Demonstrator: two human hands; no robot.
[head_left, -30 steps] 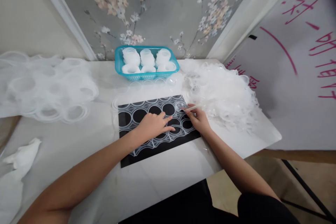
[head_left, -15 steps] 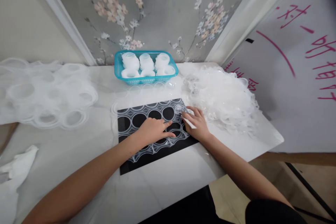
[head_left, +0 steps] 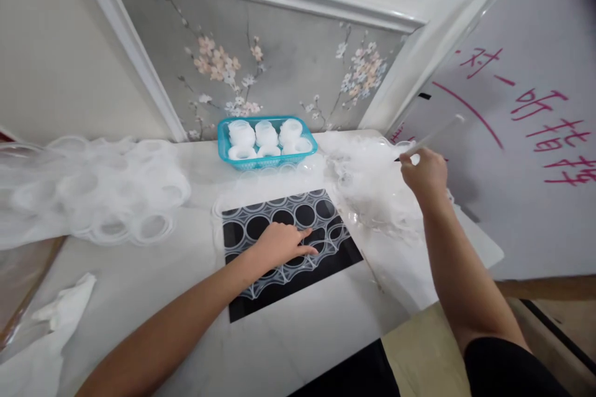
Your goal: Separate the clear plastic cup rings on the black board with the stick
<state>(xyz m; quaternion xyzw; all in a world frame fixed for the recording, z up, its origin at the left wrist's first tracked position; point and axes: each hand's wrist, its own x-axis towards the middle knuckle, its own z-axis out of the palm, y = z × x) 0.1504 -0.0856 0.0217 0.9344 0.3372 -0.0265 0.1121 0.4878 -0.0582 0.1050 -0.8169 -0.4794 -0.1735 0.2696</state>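
Note:
My left hand (head_left: 285,243) presses on a clear plastic sheet (head_left: 321,237) patterned with round rings, its thumb and index finger stretched apart. Under the sheet lies a black board (head_left: 298,288), which shows through the round holes. Raised over the heap of clear plastic scraps (head_left: 372,183) at the right, my right hand (head_left: 426,177) is closed round a slim white pen-shaped tool (head_left: 440,135). A dark point shows at the tool's left end; motion blurs its far end. What kind of tool it is I cannot tell.
Behind the board stands a blue basket (head_left: 223,147) holding several stacks of white rings. A pile of ring-patterned plastic sheets (head_left: 93,189) covers the table's left side. Crumpled white paper (head_left: 69,310) lies at the front left. A whiteboard (head_left: 512,211) with red writing borders the right.
My right hand has lifted off the sheet's right end and moved up and right with the tool, over the scraps. The clear plastic bit by its fingers has left the sheet. My left hand stays put.

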